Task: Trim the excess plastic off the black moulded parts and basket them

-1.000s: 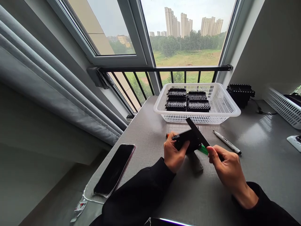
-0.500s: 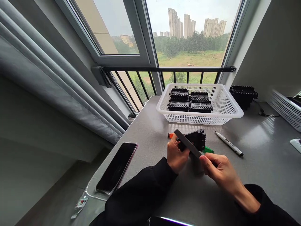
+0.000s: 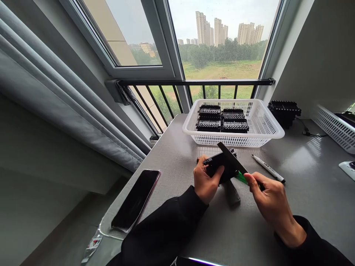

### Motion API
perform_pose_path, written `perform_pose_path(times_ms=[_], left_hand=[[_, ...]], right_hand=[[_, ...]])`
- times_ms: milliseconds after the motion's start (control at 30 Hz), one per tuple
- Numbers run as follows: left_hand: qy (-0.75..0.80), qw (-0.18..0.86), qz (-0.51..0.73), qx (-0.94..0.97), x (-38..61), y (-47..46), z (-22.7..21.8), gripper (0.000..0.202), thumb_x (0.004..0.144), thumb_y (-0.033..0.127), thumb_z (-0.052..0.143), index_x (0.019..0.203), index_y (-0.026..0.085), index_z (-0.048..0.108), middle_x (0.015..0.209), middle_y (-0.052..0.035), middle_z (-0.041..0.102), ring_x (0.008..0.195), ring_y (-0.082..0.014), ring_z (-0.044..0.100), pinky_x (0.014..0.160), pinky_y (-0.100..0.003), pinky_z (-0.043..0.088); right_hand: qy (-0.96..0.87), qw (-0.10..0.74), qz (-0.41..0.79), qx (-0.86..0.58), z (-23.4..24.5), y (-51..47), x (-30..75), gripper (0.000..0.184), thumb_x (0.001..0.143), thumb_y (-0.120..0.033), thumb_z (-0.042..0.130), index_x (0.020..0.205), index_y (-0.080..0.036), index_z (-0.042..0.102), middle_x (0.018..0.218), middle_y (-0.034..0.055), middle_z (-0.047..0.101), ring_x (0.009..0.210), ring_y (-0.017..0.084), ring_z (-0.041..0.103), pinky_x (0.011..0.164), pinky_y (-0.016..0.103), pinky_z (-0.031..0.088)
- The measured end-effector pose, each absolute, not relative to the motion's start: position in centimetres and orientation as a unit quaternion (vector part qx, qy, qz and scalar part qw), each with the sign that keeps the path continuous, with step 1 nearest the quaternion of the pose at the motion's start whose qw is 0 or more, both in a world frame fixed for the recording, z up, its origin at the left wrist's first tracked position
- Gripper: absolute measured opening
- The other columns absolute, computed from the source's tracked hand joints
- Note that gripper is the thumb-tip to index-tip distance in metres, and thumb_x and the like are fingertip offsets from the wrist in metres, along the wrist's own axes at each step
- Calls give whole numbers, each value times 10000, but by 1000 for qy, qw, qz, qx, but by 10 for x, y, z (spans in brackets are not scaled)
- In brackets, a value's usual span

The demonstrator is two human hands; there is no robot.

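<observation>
My left hand (image 3: 206, 181) is closed around a black plastic part (image 3: 219, 164), held tilted above the desk. Between the fingers of my right hand (image 3: 271, 197) is a flat file (image 3: 233, 159), a long, thin dark strip. The file slants up and left across the right end of the part; whether they touch cannot be made out. Below the part lies a dark grey block (image 3: 232, 194). Something green (image 3: 242, 177) shows beside the file, partly hidden.
A white plastic basket (image 3: 233, 140) holds several similar black parts (image 3: 235, 125). More black parts (image 3: 285, 111) are stacked to its right. A marker pen (image 3: 268, 168) lies right of my hands, a phone (image 3: 135, 199) to the left. Another white basket (image 3: 332, 123) stands far right.
The file has moved right and up, from over my left hand to the part's right end. The part has turned in my left hand. The grey block on the desk shows more clearly.
</observation>
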State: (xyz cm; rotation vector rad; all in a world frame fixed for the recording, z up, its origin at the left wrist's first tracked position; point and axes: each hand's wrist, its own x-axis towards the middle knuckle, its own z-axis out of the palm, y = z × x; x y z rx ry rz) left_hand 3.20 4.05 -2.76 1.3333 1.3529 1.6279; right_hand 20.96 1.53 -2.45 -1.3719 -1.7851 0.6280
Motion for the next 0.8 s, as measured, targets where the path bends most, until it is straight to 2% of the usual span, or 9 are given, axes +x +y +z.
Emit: perform_pose_path(times_ms=[267, 400, 467, 533, 600, 733, 800], left_hand=[[512, 335, 614, 498, 32, 42, -27, 307, 699, 232, 721, 707, 206, 415, 596, 68, 483, 538, -100, 483, 531, -223, 379], [514, 338, 629, 475, 29, 46, -31, 304, 687, 225, 736, 718, 198, 435, 627, 60, 495, 586, -102, 502, 578, -223, 408], [502, 357, 650, 444, 29, 49, -34, 331, 671, 220, 758, 828, 200, 468, 701, 51, 541, 647, -110, 541, 634, -227, 439], [470, 401, 672, 408, 30, 51, -36, 491, 657, 221, 780, 1017, 232, 447, 792, 44, 589, 701, -121, 582, 689, -245, 470], [433, 451, 680, 384, 31, 52, -37, 617, 650, 227, 794, 1118, 268, 395, 844, 40, 614, 717, -124, 602, 714, -260, 488], [408, 506, 671, 357, 32, 53, -36, 577, 614, 239, 825, 1044, 255, 440, 813, 42, 625, 701, -119, 608, 702, -251, 493], [415, 509, 672, 342, 31, 54, -36, 569, 587, 240, 840, 1009, 242, 459, 788, 44, 626, 698, -120, 611, 690, -244, 491]], right_hand=[[-706, 396, 211, -547, -27, 17, 212, 440, 943, -502, 474, 625, -205, 538, 507, -44, 415, 447, 106, 372, 465, 241, 298], [-665, 417, 202, -586, -26, 18, 213, 444, 940, -514, 464, 648, -199, 578, 542, -19, 502, 506, 128, 473, 499, 240, 349], [-646, 429, 219, -592, -24, 19, 215, 390, 917, -522, 498, 749, -198, 634, 611, -2, 571, 561, 147, 532, 523, 239, 391], [-644, 429, 258, -579, -23, 21, 215, 342, 873, -526, 568, 916, -201, 665, 661, 0, 597, 585, 155, 551, 536, 240, 424], [-653, 412, 308, -556, -25, 22, 214, 357, 831, -526, 627, 968, -199, 661, 653, -8, 578, 569, 150, 529, 519, 240, 425], [-670, 369, 397, -507, -31, 22, 210, 361, 809, -529, 652, 756, -173, 630, 598, -14, 494, 538, 125, 430, 482, 239, 364], [-659, 372, 426, -495, -32, 22, 208, 377, 803, -532, 655, 717, -167, 618, 591, -15, 473, 538, 120, 404, 478, 240, 344]])
